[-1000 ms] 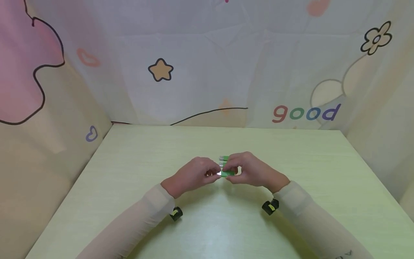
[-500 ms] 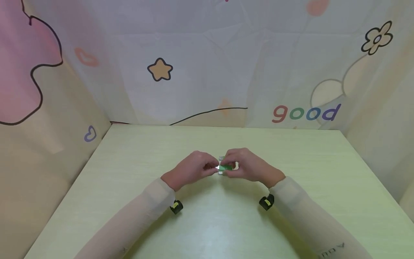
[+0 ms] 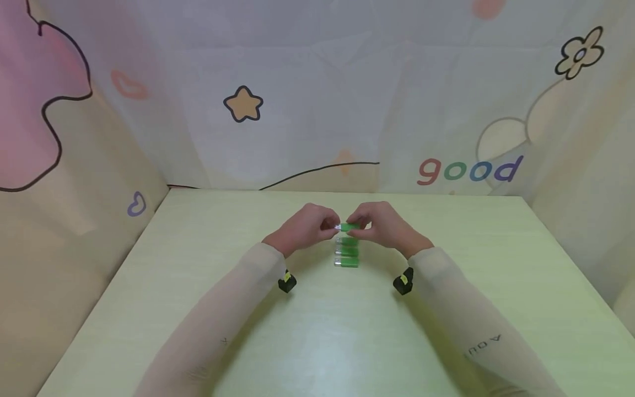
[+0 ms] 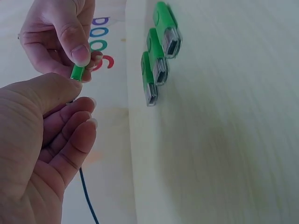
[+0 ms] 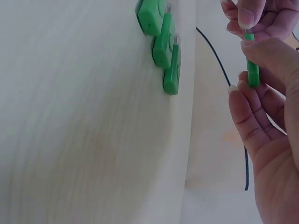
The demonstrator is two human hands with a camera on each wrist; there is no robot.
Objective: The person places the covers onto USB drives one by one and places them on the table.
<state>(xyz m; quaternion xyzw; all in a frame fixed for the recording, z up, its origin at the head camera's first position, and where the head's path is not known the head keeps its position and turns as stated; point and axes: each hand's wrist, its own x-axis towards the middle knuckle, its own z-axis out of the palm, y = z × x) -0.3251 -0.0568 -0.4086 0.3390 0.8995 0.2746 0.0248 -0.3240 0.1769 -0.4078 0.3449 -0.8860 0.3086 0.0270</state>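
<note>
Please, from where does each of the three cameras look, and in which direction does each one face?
Head: above, facing forward and down at the table; both sleeves, left hand, right hand.
Left wrist: under that wrist, facing across the table; both hands pinch the lifted flash drive.
Right wrist: mirrored, same drive.
Shared: three flash drives in a row.

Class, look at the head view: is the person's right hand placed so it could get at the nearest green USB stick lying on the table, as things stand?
Probably yes, but not freely: the right hand already pinches a green USB stick together with the left hand. The nearest green USB stick on the table lies uncovered just below, with nothing in between.
</note>
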